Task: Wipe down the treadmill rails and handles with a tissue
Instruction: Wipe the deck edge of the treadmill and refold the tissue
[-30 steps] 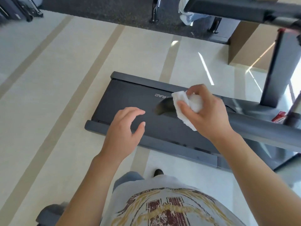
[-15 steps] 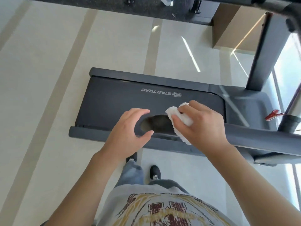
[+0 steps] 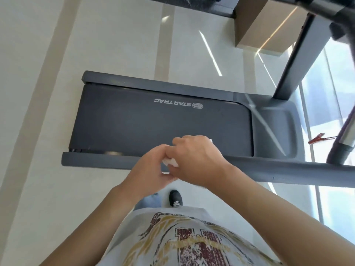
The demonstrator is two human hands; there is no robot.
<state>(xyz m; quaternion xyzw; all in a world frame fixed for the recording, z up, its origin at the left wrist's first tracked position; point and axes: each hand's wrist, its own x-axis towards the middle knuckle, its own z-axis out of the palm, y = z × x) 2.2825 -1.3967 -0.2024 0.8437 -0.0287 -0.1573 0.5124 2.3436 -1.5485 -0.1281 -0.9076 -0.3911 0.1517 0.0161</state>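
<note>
— What sort of place is this?
— A gym floor: a Star Trac treadmill (image 3: 161, 121) stands on pale striped floor tiles (image 3: 38, 93), with a floor-length window (image 3: 330, 93) just beyond its front end and dark matting (image 3: 221, 8) farther behind it.

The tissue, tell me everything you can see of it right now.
The tissue is white, soft and crumpled, mostly hidden between both hands. The right hand curls over it from above, and the left hand meets it from the left, though its grip is unclear. Only a small bunched patch shows between them, with a sliver past the right knuckles. It sits above the treadmill's near side rail.
</note>
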